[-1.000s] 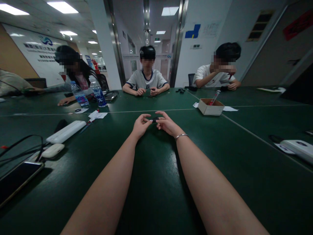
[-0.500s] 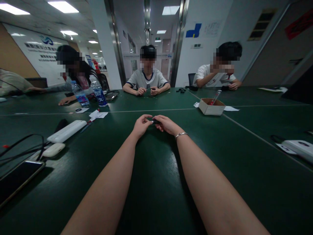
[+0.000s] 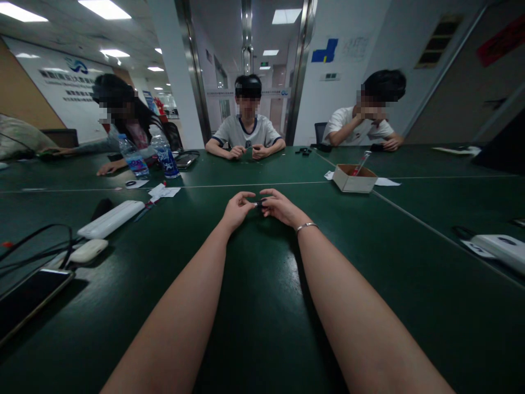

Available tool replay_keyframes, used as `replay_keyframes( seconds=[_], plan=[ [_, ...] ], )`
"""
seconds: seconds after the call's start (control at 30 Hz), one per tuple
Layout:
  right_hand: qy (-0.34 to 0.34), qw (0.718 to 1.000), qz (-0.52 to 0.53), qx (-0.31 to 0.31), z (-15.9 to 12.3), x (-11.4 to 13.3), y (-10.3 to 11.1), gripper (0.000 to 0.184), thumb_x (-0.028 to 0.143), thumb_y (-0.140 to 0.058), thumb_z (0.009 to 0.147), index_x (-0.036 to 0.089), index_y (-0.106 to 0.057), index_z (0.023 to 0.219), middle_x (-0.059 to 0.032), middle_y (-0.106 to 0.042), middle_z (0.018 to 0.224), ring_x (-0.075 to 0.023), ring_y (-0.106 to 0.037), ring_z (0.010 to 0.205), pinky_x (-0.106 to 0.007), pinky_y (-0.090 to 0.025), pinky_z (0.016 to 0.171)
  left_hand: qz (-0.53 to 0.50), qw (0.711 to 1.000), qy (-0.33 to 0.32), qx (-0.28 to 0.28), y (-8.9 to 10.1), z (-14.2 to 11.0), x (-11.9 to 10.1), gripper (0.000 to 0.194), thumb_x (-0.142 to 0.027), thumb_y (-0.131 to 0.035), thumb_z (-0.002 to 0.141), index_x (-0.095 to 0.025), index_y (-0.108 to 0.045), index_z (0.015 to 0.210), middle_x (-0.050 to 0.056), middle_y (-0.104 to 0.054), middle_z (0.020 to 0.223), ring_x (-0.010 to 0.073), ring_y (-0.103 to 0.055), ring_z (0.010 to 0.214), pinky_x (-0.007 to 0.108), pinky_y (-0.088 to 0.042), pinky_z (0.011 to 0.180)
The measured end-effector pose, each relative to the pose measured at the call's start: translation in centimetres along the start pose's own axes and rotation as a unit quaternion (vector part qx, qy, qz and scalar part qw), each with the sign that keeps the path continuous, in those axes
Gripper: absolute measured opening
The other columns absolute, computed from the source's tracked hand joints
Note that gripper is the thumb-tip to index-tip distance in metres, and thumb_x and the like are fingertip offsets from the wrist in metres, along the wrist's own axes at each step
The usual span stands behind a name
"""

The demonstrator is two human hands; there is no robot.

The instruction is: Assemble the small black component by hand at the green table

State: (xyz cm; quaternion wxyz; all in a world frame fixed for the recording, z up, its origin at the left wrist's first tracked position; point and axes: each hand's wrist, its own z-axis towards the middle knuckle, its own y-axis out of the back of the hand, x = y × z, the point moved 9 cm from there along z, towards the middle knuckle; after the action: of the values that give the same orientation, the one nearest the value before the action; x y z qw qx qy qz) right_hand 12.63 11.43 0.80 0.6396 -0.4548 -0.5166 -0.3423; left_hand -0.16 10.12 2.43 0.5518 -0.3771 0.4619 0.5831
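Both my arms reach forward over the dark green table (image 3: 262, 306). Between my hands is a small black piece with a pale, shiny end (image 3: 258, 204), too small to name exactly. My left hand (image 3: 238, 210) pinches its pale end between thumb and fingers. On the black end, the fingers of my right hand (image 3: 281, 209) are closed, with the index finger raised off it. A silver bracelet (image 3: 307, 225) circles my right wrist.
An open cardboard box (image 3: 353, 180) holding a red-and-clear tube stands at the right. Two water bottles (image 3: 166, 156), white power banks (image 3: 110, 219), cables and a phone (image 3: 35, 295) lie leftward. Three people sit across the table; small black pieces (image 3: 303, 151) lie near the middle person.
My right index finger has lifted away from the small black piece, showing more of it. My left hand has barely moved. The person at the right has shifted a raised hand slightly.
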Motion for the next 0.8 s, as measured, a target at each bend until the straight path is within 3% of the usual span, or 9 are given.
replay_keyframes(
  seconds=[0.13,0.27,0.33,0.43,0.57,0.73,0.8],
  plan=[
    [-0.024,0.999,-0.032,-0.005,0.10,-0.51,0.08,0.018,0.016,-0.066,0.078,0.018,-0.055,0.092,0.0007,-0.057,0.067,-0.0113,-0.054,0.049,-0.018,-0.045,0.038,-0.007,1.000,0.001,0.000,-0.04,0.00,-0.05,0.030,-0.017,-0.063,0.065,-0.014,-0.063,0.094,-0.005,-0.049,0.057,0.0099,-0.044,0.053,0.023,-0.035,0.056],
    [0.005,1.000,0.014,0.009,0.00,0.08,-0.15,0.038,0.004,-0.067,0.069,0.021,-0.053,0.100,0.0026,-0.060,0.076,-0.0114,-0.061,0.062,-0.018,-0.053,0.053,-0.008,1.000,0.004,-0.004,0.09,0.04,0.00,0.029,-0.017,-0.063,0.065,-0.015,-0.064,0.094,-0.004,-0.050,0.057,0.0102,-0.044,0.053,0.023,-0.036,0.055],
    [-0.006,1.000,0.026,0.001,-0.04,-0.10,-0.04,0.036,0.008,-0.069,0.072,0.021,-0.051,0.100,0.0012,-0.061,0.076,-0.0126,-0.062,0.065,-0.020,-0.053,0.056,-0.009,1.000,0.004,-0.006,0.19,0.10,0.07,0.029,-0.017,-0.062,0.065,-0.015,-0.064,0.094,-0.004,-0.051,0.058,0.0102,-0.044,0.053,0.024,-0.036,0.055],
    [-0.018,1.000,0.000,-0.003,-0.10,-0.29,-0.09,0.028,0.015,-0.068,0.076,0.020,-0.050,0.096,0.0002,-0.059,0.074,-0.0132,-0.060,0.060,-0.021,-0.052,0.050,-0.014,1.000,0.001,-0.005,0.22,0.22,0.22,0.029,-0.018,-0.062,0.066,-0.014,-0.065,0.094,-0.003,-0.053,0.059,0.0100,-0.044,0.052,0.024,-0.036,0.055],
    [0.023,1.000,0.015,0.003,-0.18,0.45,-0.20,0.046,0.008,-0.069,0.068,0.025,-0.046,0.104,0.0034,-0.059,0.078,-0.0140,-0.063,0.065,-0.021,-0.053,0.052,-0.019,1.000,0.005,-0.001,0.20,0.28,0.43,0.029,-0.018,-0.062,0.067,-0.014,-0.065,0.095,-0.003,-0.053,0.058,0.0103,-0.044,0.052,0.024,-0.036,0.054],
    [-0.020,1.000,-0.020,-0.001,-0.02,-0.41,-0.11,0.027,0.018,-0.065,0.078,0.021,-0.046,0.098,0.0030,-0.056,0.066,-0.0127,-0.056,0.049,-0.018,-0.044,0.039,-0.021,1.000,0.005,0.001,0.18,0.25,0.34,0.030,-0.019,-0.062,0.067,-0.013,-0.065,0.096,-0.002,-0.054,0.059,0.0103,-0.044,0.052,0.024,-0.035,0.054],
    [-0.006,1.000,-0.019,0.002,-0.01,-0.15,-0.11,0.034,0.011,-0.064,0.074,0.022,-0.046,0.101,0.0040,-0.056,0.069,-0.0122,-0.057,0.052,-0.018,-0.046,0.041,-0.020,1.000,0.006,0.002,0.13,0.26,0.33,0.031,-0.018,-0.062,0.067,-0.013,-0.065,0.097,-0.002,-0.055,0.059,0.0103,-0.044,0.053,0.023,-0.035,0.053]
  ],
)
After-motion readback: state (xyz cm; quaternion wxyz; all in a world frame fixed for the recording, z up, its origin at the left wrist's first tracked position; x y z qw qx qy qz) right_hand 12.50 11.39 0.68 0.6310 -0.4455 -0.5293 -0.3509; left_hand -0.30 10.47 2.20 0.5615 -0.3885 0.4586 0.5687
